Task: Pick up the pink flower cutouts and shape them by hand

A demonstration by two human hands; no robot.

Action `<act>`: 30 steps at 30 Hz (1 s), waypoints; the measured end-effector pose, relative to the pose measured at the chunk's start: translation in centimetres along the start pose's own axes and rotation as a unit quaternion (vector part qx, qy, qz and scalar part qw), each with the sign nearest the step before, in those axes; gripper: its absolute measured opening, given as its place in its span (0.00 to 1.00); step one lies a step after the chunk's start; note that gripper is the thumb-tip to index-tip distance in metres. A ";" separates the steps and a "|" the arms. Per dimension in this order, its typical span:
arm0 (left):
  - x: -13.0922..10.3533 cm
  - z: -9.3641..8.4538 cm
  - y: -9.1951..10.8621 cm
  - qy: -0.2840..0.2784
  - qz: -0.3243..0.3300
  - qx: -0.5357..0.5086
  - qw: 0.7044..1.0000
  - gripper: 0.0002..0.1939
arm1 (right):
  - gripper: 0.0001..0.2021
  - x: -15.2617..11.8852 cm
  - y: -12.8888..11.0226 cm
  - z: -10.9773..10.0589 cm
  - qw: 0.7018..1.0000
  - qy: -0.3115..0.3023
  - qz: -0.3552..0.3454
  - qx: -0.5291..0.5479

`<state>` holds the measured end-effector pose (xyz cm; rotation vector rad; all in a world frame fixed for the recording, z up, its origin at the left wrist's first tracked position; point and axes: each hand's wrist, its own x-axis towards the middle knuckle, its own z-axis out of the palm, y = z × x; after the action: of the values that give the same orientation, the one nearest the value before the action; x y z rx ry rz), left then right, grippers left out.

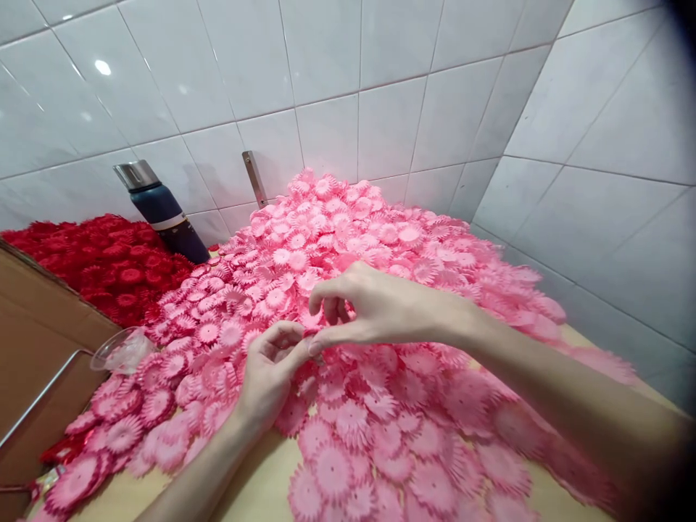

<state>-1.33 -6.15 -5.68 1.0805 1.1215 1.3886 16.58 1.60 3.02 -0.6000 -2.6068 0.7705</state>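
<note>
A large heap of pink scalloped discs (pixel 337 217) covers most of the table, many with a small hole in the centre. Over its middle, my left hand (pixel 272 370) has thumb and fingers pinched on a small pink piece (pixel 311 330). My right hand (pixel 364 308) meets it there from the right, its thumb tip against the left fingertips and its index finger curled above. Whether the right fingers grip anything is too small to tell.
At the left lie a red heap (pixel 125 268), a cardboard box (pixel 43 341) and a clear plastic cup (pixel 125 351). A dark blue bottle (pixel 166 210) leans behind them. A metal bracket (pixel 254 177) touches the tiled wall (pixel 326 54). The wooden tabletop (pixel 261 478) shows in front.
</note>
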 end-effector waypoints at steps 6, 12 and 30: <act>-0.1 -0.1 0.1 -0.007 -0.003 -0.023 1.000 0.08 | 0.04 0.1 0.2 0.0 0.999 0.013 -0.047 0.011; -0.2 -0.1 -0.2 -0.029 0.001 -0.022 0.999 0.08 | 0.04 0.0 0.2 0.5 0.999 -0.041 -0.018 0.029; 0.0 0.1 0.4 -0.006 0.001 0.016 1.000 0.09 | 0.02 0.4 0.2 1.0 0.999 -0.008 -0.031 0.039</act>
<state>-1.31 -6.18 -5.29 1.1124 1.1368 1.3688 15.86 1.55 2.22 -0.4911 -2.5832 0.8555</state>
